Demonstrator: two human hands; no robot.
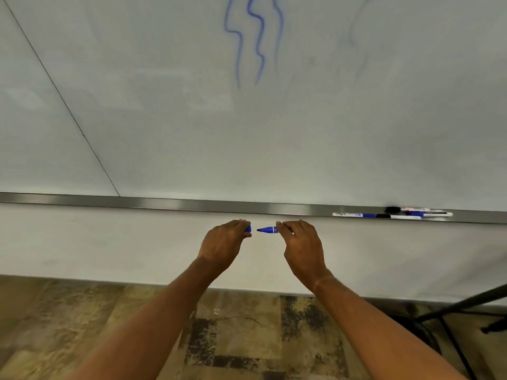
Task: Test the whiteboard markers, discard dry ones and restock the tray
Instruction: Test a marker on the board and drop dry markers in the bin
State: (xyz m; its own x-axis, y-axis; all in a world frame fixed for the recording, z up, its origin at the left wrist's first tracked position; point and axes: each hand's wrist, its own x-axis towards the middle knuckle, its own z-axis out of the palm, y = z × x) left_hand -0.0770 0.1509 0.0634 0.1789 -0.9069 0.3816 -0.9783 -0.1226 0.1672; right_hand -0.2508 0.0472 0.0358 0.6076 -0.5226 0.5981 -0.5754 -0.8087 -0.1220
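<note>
My right hand (300, 242) grips a blue whiteboard marker (268, 229) with its bare tip pointing left. My left hand (225, 242) pinches the blue cap (248, 229), a small gap apart from the tip. Both hands hover just below the metal marker tray (192, 204) of the whiteboard (247, 133). Three wavy blue lines (256, 37) are drawn high on the board. Several other markers (389, 213) lie in the tray at the right.
A faint grey scribble (356, 37) shows to the right of the blue lines. Below the board is a white wall and patterned brown floor (247, 338). Black stand legs and cables (461, 311) cross the lower right corner.
</note>
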